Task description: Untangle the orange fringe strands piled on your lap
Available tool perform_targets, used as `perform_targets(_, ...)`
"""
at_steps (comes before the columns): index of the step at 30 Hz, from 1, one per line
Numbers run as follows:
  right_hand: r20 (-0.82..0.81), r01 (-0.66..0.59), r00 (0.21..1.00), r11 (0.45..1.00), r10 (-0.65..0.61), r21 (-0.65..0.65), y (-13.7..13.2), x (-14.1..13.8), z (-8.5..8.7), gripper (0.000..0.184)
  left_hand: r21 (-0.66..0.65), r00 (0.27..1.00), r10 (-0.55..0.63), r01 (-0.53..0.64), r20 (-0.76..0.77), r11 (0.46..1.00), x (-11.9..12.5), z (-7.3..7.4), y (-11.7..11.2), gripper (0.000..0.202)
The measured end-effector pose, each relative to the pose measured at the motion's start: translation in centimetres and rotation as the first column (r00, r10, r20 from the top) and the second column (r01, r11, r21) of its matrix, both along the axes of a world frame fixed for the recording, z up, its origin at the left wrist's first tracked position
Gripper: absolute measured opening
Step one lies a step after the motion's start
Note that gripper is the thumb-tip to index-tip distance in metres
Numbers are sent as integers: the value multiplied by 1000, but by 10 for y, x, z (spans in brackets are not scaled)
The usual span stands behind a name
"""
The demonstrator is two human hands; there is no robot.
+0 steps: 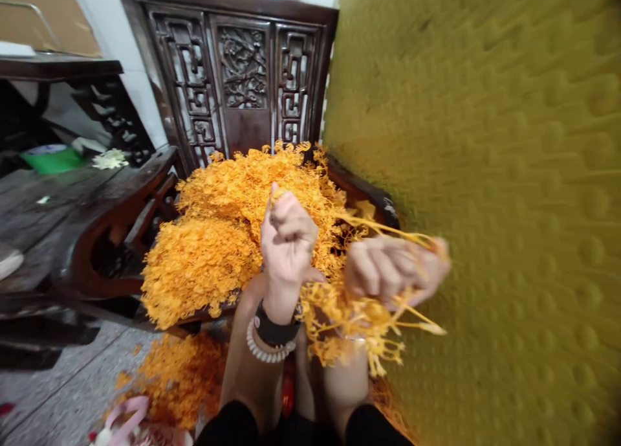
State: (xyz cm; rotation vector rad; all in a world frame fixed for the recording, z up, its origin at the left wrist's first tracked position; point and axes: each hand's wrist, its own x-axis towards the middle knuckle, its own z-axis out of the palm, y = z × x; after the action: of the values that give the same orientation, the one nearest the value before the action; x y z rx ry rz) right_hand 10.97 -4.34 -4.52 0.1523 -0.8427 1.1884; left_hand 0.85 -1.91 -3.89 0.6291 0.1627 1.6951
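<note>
Head view, orange sprigs [356, 322] in right grip [395, 269]

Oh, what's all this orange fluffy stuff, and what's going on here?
A person is handling frilly orange strands with bare hands. The right hand, blurred, grips a loose bunch of them; the left hand is curled closed beside it, though what it holds is hard to tell. Just beyond the hands, a big orange heap sits on a carved dark wooden chair, and more orange pieces lie on the floor.
</note>
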Motion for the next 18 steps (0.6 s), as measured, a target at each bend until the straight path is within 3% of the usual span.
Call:
perform_targets(1, -91, 82, 993, 986, -70, 143, -1, 6, 1, 50, -3, 998, 60, -59, 26, 998, -9, 0, 1, 40)
perform_targets(4, 157, 78, 978, 935, -140, 347, 2, 20, 7, 49, 36, 980, 186, -189, 77, 981, -43, 3, 6, 38)
perform_targets(7, 327, 54, 930, 943, -166, 327, 7, 22, 11, 51, 77, 962, 273, -274, 13, 959, -79, 9, 22, 39)
perform_targets(9, 379, 90, 907, 965, -182, 247, 9, 18, 11, 52, 81, 904, 416, -409, -103, 909, -105, 9, 40, 35)
perform_targets(11, 415, 154, 890, 981, -188, 115, 8, 13, 12, 53, 134, 702, 663, -654, -258, 744, -134, 1, 60, 25)
perform_targets(12, 426, 187, 885, 981, -187, 41, 7, 10, 12, 54, 194, 572, 716, -711, -401, 676, -149, -6, 68, 23)
perform_targets(15, 430, 254, 885, 960, -180, -121, 6, 1, 12, 54, 414, 67, 675, -743, -735, 525, -187, -41, 78, 23)
perform_targets(16, 426, 263, 887, 953, -177, -152, 7, -1, 12, 53, 489, -105, 613, -713, -783, 503, -195, -56, 76, 25)
perform_targets(18, 422, 265, 891, 946, -167, -185, 10, -4, 12, 52, 607, -405, 454, -573, -794, 551, -204, -87, 70, 30)
